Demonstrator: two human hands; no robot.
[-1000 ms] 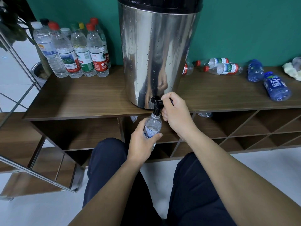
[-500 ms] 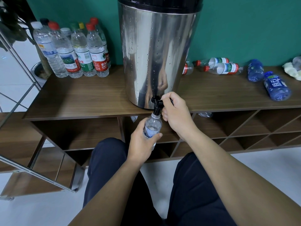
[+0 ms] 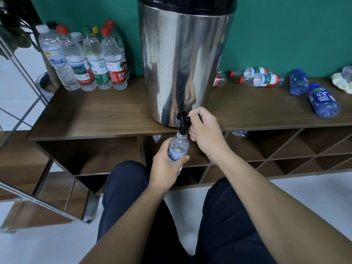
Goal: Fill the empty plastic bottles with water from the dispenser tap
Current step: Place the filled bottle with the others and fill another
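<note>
A tall steel water dispenser (image 3: 182, 60) stands on a wooden shelf top (image 3: 91, 115), its black tap (image 3: 183, 124) at the front edge. My left hand (image 3: 165, 168) grips a small clear plastic bottle (image 3: 178, 147) with a blue label and holds it upright, mouth right under the tap's spout. My right hand (image 3: 204, 131) is curled around the tap's lever, which is mostly hidden by the fingers. The water level inside the bottle is hard to read.
Several capped bottles (image 3: 85, 60) stand upright at the back left. Clear bottles (image 3: 261, 78) and blue bottles (image 3: 323, 100) lie on their sides at the right, near a crumpled cloth (image 3: 342, 80). Open cubbies run below the shelf. My knees are under my arms.
</note>
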